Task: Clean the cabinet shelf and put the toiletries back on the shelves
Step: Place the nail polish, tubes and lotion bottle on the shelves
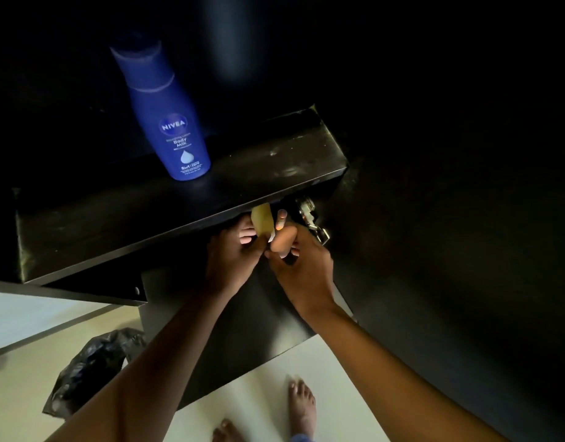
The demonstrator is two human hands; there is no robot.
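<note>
A blue Nivea body milk bottle (pixel 171 122) stands upright on the black cabinet shelf (pixel 274 164), left of its middle. Just below that shelf's front edge, both my hands meet around a small pale yellow bottle (pixel 262 221) whose top is hidden under the shelf. My left hand (pixel 233 253) grips it from the left, fingers curled. My right hand (pixel 301 266) closes on its lower end from the right. What kind of toiletry it is cannot be read in the dim light.
A metal door hinge (pixel 313 218) sits on the cabinet wall right of my hands. A lower black shelf (pixel 242 339) juts out beneath my arms. A black plastic bag (pixel 93 368) lies on the pale floor at left. My bare feet (pixel 301 406) stand below.
</note>
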